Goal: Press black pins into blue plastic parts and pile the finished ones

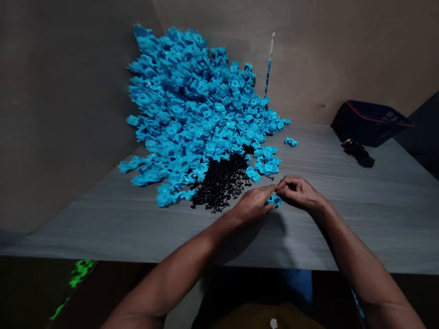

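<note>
A heap of ruffled pieces (pixel 192 100) was bright sky blue. At the heap's near edge, small pegs (pixel 222 185) were solid black. In front of the heap, the tabletop (pixel 137 233) was grey with fine wood-grain streaks. Behind the heap, the wall (pixel 329 50) was plain brownish grey. Right of the heap, a stick (pixel 269 64) was white above, mottled blue below; farther right of it, a bag (pixel 372 125) was dark navy with a reddish-orange stripe.

My left forearm (pixel 192 251) and right forearm (pixel 360 260) converge from below. Left hand (pixel 254 200): fingers extended rightward, thumb beneath. Right hand (pixel 301 193): fingers curled, tips pinched together, close by the left fingertips (pixel 273 188).
</note>
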`<state>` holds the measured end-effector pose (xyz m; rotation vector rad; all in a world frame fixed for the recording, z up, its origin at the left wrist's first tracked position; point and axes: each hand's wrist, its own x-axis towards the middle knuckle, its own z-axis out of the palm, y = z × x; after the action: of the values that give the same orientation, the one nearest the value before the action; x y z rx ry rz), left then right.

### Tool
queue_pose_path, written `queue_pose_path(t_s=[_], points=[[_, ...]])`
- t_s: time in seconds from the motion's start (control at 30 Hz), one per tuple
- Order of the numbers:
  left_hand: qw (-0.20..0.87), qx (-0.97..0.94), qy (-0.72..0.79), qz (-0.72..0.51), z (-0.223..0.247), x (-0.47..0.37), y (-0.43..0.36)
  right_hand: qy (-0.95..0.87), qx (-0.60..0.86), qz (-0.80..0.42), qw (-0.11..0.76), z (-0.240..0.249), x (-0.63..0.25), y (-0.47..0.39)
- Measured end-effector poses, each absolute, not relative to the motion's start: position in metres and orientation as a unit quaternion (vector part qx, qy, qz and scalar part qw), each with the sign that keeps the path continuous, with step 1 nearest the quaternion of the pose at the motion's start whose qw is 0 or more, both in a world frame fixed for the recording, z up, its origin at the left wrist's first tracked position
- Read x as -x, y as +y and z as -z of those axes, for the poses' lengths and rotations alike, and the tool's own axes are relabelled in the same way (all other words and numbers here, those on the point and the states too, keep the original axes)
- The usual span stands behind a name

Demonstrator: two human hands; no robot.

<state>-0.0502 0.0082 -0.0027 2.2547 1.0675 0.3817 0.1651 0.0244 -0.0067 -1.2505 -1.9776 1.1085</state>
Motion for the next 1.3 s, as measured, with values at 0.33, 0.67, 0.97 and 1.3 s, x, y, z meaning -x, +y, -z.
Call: queue_pose_path(t_s=[0.33, 0.67, 0.97, 1.3], points=[[0.234, -0.887, 0.393, -0.069, -0.002, 0.049, 0.002, -0.775, 0.574, -0.133, 0.228, 0.024, -0.135, 0.050], [0.622, -0.541, 0.427, -0.371, 0.002, 0.045, 0.007, -0.732, 0.573, -0.203, 0.308, 0.031, -0.167, 0.032], [0.671, -0.237, 0.419, -0.564, -0.012, 0.034, 0.023, -0.740, 0.513, -0.239, 0.364, 0.029, -0.168, 0.032], [0.670, -0.306, 0.401, -0.544, 0.014, 0.010, 0.024, -0.591, 0.521, -0.388, 0.478, -0.010, -0.153, 0.012]])
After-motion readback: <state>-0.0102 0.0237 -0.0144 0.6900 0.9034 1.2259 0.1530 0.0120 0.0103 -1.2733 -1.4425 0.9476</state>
